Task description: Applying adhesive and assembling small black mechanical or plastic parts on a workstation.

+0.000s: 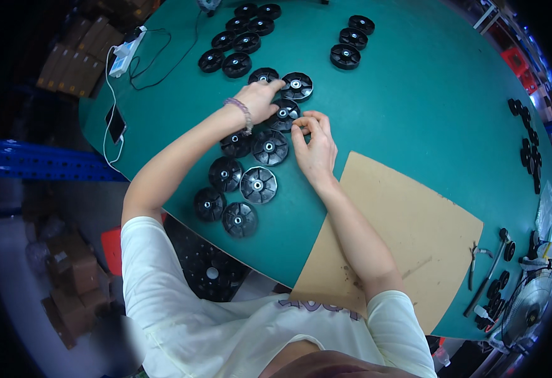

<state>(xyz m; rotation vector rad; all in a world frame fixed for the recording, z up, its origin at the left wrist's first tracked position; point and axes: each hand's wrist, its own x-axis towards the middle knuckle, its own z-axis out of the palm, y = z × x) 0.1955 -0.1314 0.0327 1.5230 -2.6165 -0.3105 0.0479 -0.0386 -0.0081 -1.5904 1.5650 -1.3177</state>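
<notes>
Two staggered rows of black spoked wheels with pale metal hubs run down the left part of the green table. My left hand (258, 101), with a beaded bracelet at the wrist, reaches over them. Its fingers are apart, the index at the edge of one wheel (297, 86) and the thumb by the wheel below it (283, 114). My right hand (315, 148) is beside that lower wheel, its fingers bent and the fingertips brought together in a pinch. Whatever they hold, if anything, is too small to see. Another wheel (263, 75) is partly covered by my left hand.
A tan board (408, 233) lies under my right forearm. Pliers (474, 264) and a ratchet wrench (487, 277) lie at the right, near a fan (528, 312). More wheels (345, 57) stand farther back. A phone (116, 123) and a power strip (128, 53) with cables occupy the left edge.
</notes>
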